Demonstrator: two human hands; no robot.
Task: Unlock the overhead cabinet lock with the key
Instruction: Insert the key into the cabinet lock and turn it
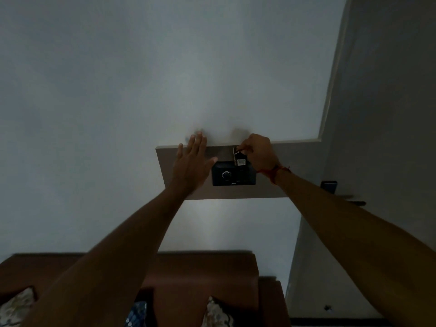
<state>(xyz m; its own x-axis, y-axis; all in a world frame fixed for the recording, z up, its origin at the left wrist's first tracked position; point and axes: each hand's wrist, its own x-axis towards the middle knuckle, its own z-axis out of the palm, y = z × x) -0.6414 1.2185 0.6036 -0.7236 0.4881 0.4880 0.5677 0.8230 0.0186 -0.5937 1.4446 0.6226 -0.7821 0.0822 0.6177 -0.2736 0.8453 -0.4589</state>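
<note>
Both forearms were seen nearest the camera, raised from the lower edge of the view toward the overhead cabinet point(271, 185), whose brown underside panel was mounted high against the pale wall. Below it, a dark wooden headboard point(200, 267) was visible.

A black lock box point(232, 174) with a round dial was fixed to the panel, roughly midway along its length and nearer its far edge. A small tagged key point(239, 159) was positioned at the far edge of the box, at its top; whether the blade was seated in a keyway could not be determined, as the lighting was dim and the part small.

Risks were judged as follows. A turn applied before full insertion could bend or jam the key. A slip of the pinch at full overhead reach could drop the key onto the furniture below. Poor light could cause the keyway to be missed.

The left hand point(192, 161) was held fully open, fingers extended and spread, with the palm laid flat against the panel just beside the left side of the box; nothing was grasped. The right hand point(258, 153) was closed in a pinch, thumb and fingertips gripping the key, the remaining fingers curled. A red thread point(274, 172) was worn at the right wrist.
</note>
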